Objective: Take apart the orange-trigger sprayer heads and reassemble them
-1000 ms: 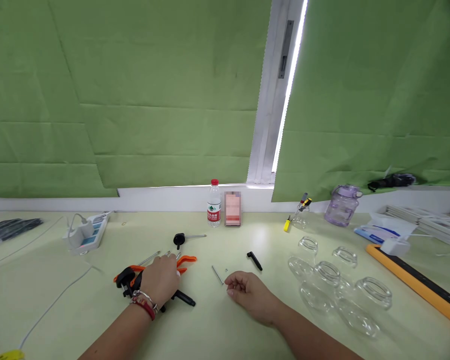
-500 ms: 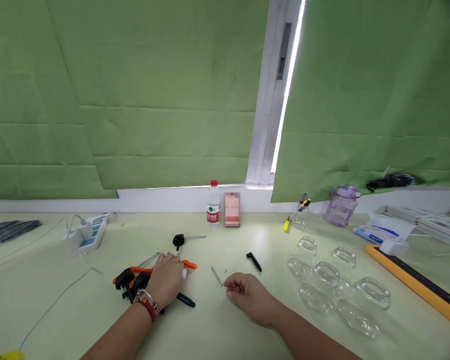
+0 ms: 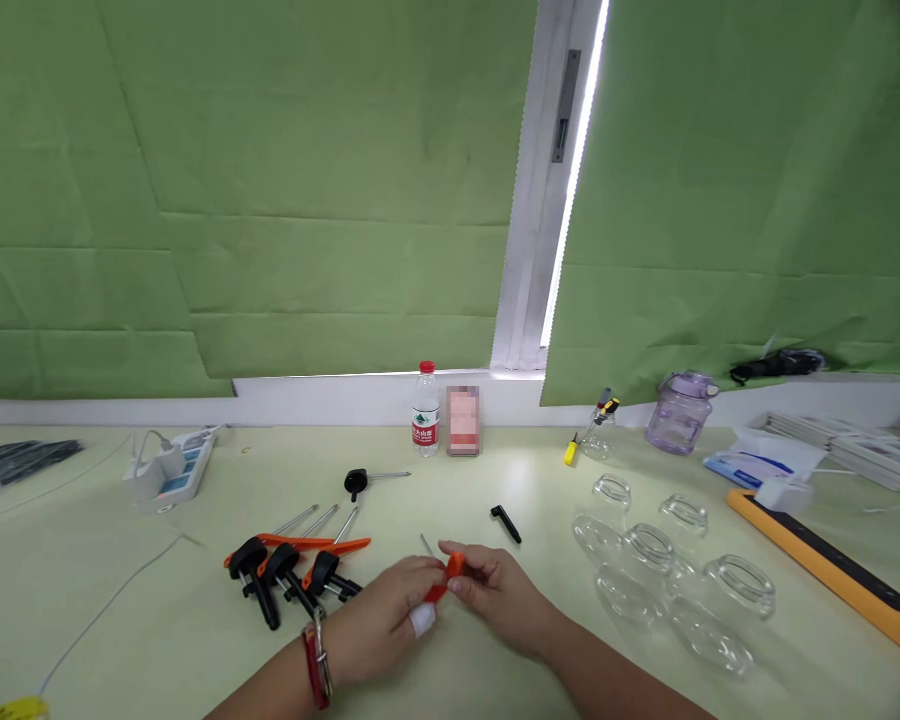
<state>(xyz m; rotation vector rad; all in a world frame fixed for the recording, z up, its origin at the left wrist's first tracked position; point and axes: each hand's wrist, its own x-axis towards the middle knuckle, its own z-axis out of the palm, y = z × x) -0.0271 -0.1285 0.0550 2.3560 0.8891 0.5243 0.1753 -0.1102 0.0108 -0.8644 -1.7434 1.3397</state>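
My left hand (image 3: 386, 612), with a white wrap on one finger and bracelets at the wrist, is closed on an orange plastic piece (image 3: 454, 570). The fingers of my right hand (image 3: 506, 598) curl against the same piece from the other side, partly hiding it. Just beyond the fingertips a thin metal pin (image 3: 426, 543) lies on the table. To the left, several assemblies of black knobs (image 3: 283, 562), orange levers (image 3: 311, 543) and metal rods rest together. A black knob with a metal rod (image 3: 356, 483) lies farther back. A short black handle piece (image 3: 507, 524) is beyond my right hand.
Clear plastic shapes (image 3: 649, 545) are spread at the right, beside an orange-black bar (image 3: 832, 570). Along the back stand a water bottle (image 3: 426, 410), a phone (image 3: 463, 420), a glass jar with screwdrivers (image 3: 598, 440) and a purple jug (image 3: 681, 415). A power strip (image 3: 184, 475) lies left.
My left hand has moved right from the black and orange assemblies, bringing an orange piece to my right hand. The right hand stays in about the same place, its fingers now on that piece.
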